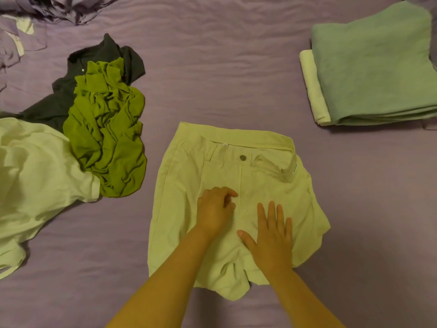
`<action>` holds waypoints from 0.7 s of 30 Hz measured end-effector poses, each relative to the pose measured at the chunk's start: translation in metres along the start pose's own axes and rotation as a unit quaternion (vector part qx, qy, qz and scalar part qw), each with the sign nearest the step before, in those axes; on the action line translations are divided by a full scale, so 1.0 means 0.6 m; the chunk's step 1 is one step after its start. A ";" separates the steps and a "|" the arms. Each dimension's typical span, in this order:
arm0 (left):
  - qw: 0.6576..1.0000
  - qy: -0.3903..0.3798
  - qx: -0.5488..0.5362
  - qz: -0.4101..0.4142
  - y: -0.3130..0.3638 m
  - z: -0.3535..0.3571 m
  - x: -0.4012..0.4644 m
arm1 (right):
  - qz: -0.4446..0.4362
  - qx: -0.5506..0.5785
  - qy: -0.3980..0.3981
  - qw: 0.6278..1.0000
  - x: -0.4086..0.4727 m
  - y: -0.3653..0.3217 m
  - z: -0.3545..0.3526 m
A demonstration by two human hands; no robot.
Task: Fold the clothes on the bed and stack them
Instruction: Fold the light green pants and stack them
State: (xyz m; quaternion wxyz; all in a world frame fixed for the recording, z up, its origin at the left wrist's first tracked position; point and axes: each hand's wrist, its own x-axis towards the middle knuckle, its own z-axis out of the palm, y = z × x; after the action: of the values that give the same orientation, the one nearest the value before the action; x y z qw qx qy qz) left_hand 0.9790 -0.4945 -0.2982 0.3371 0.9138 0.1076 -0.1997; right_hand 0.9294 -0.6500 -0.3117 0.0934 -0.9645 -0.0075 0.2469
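We look down on a bed [224, 67] covered in a purple sheet, rumpled along the far edge at the upper left. On its right side sits a stack of folded clothes: a green folded garment [376, 67] on top, with a pale folded piece [313, 91] showing beneath it along the left edge. At the left edge lies a pale, loosely spread shirt [35, 176], unfolded. Touching its upper right is a crumpled olive-green garment [106, 133], which lies partly over a dark garment [71, 91], also unfolded.

In the middle near us, well apart from the stack, a pair of pale shorts [189, 166] lies flat, waistband away from us, with a round button [242, 157] at the centre of the waist. The lower hem is bunched and wrinkled.

Our left hand [216, 210] rests on the shorts just left of the fly, its fingers curled inward; we cannot tell whether it pinches the cloth. Our right hand [272, 235] lies flat on the shorts just right of the fly, fingers straight and slightly spread, palm pressing down.
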 end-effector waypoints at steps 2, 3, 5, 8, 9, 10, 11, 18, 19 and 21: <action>1.000 -0.004 0.017 0.002 0.001 -0.001 -0.002 | -0.002 0.001 0.004 1.000 0.000 0.000 0.002; 1.000 -0.011 0.027 0.008 0.002 -0.001 -0.003 | -0.003 0.002 0.005 1.000 0.000 0.001 0.002; 0.999 -0.021 0.047 0.013 0.009 0.000 -0.005 | -0.002 0.003 0.004 1.000 0.001 0.001 0.002; 0.997 -0.037 0.069 0.018 0.013 0.000 -0.006 | -0.004 0.008 0.003 1.000 0.001 0.003 0.004; 0.995 -0.050 0.080 0.022 0.014 -0.001 -0.007 | -0.006 0.009 0.003 1.000 0.001 0.004 0.006; 0.993 -0.064 0.091 0.026 0.014 -0.003 -0.006 | -0.005 0.012 0.000 1.000 0.003 0.003 0.008; 0.992 -0.073 0.096 0.029 0.014 -0.003 -0.005 | -0.001 0.019 -0.004 1.000 0.004 0.001 0.008; 0.989 -0.063 0.127 0.042 0.013 -0.002 0.002 | 0.030 0.044 0.009 0.999 0.011 -0.019 -0.004; 0.988 -0.057 0.134 0.047 0.014 -0.001 0.001 | 0.039 0.046 -0.003 0.998 0.011 -0.022 -0.006; 0.988 -0.045 0.138 0.054 0.013 0.001 0.000 | 0.049 0.053 -0.012 0.997 0.012 -0.025 -0.006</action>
State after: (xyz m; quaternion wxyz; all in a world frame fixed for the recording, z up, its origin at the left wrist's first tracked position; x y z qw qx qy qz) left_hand 0.9813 -0.5007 -0.2943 0.2225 0.9461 0.0145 -0.2350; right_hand 0.9378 -0.6358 -0.3090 0.1319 -0.9544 0.0520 0.2627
